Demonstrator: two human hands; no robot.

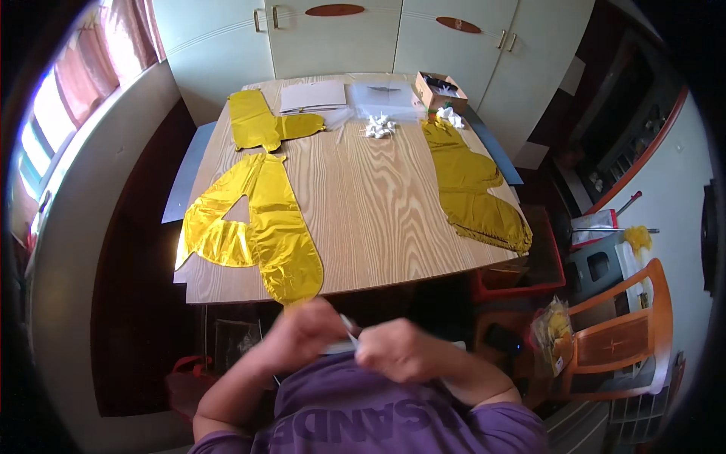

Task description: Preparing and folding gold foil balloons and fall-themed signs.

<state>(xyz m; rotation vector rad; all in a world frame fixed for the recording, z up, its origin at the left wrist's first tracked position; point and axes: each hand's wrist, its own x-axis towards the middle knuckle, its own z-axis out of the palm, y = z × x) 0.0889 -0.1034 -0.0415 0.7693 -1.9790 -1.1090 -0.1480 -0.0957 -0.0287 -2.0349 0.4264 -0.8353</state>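
My left hand (308, 331) is curled and blurred by motion, close to the table's near edge; what its fingers hold cannot be made out. Beside it, my right hand (397, 350) is closed on a thin white strip (349, 330), which slants up toward the left hand. Just beyond the left hand lies a flat gold foil balloon (280, 242) shaped like a 4, its lower end hanging over the edge. Another flat gold foil balloon (253, 121) lies behind it at the far left. More folded gold foil (473, 181) stretches along the right side.
The wood-grain table (363, 197) also bears a small white pile (380, 126), a grey-white board (313, 96), clear plastic sheets (382, 94) and an open box (442, 92). At the right stands a wooden chair (612, 340) with a clear bag (556, 333) beside it.
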